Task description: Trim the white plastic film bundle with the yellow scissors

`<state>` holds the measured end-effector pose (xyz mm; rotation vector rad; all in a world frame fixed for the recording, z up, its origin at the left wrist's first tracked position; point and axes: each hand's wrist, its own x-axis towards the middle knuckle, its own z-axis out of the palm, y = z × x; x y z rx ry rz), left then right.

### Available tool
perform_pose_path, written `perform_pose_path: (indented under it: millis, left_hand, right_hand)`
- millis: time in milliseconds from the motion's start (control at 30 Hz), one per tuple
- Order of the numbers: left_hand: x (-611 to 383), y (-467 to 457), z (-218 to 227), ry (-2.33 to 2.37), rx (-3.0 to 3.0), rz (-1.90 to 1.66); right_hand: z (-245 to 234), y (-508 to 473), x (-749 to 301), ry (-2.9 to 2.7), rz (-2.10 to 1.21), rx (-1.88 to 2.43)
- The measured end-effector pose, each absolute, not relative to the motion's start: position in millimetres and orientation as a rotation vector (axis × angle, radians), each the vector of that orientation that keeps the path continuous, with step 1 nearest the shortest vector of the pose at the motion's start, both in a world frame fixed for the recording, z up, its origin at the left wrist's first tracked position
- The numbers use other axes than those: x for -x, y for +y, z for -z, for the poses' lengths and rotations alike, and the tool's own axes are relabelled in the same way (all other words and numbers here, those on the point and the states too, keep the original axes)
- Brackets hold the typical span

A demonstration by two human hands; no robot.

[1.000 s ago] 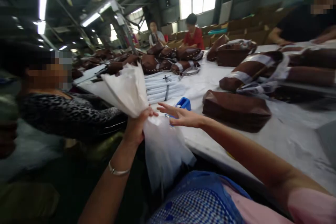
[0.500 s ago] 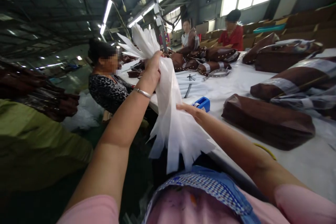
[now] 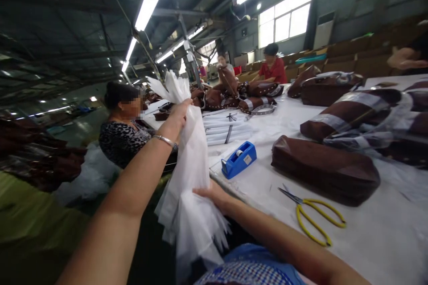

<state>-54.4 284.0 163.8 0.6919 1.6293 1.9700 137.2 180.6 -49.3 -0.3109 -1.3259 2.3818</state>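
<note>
My left hand (image 3: 179,115) is wrapped round the upper part of a bundle of thin white sheets (image 3: 192,151), whose ragged ends fan out above the fist. Lower down, my right hand (image 3: 214,195) grips the same bundle, thumb on the near side and its other fingers hidden behind. The sheets hang past the table's edge and flare at the bottom; I cannot tell whether they are paper or plastic. A blue tape dispenser (image 3: 239,160) stands on the table close to my right hand. Yellow-handled scissors (image 3: 312,213) lie partly open beyond my right forearm.
Brown bags (image 3: 324,169) lie along the white table (image 3: 377,236). Rolled white pieces (image 3: 219,127) with dark ties lie ahead. One person (image 3: 122,129) is close on the left; another in red (image 3: 272,69) is across the table. Green material (image 3: 36,213) is at lower left.
The view has swung, bringing the scissors fully into sight. My right hand has moved down and left along the bundle, away from the tape dispenser. My left hand keeps its hold near the top.
</note>
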Motion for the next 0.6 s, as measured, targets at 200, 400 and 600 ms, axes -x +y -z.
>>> perform_pose_path:
  millis: [200,400,600]
  left_hand:
    - [45.0,336.6,-119.8,1.773,-0.783,-1.760]
    - [19.9,418.9,-87.4,1.859,-0.957,-1.532]
    - [-11.0,502.7,-51.7,1.894,-1.175,-1.316]
  right_hand:
    - [82.5,156.9,-125.7,-1.044,-2.317,0.353]
    - [89.5,174.4,-112.7,-0.710,-2.433,0.442]
    - [88.3,222.8,-80.5,-0.472,-2.364,0.485]
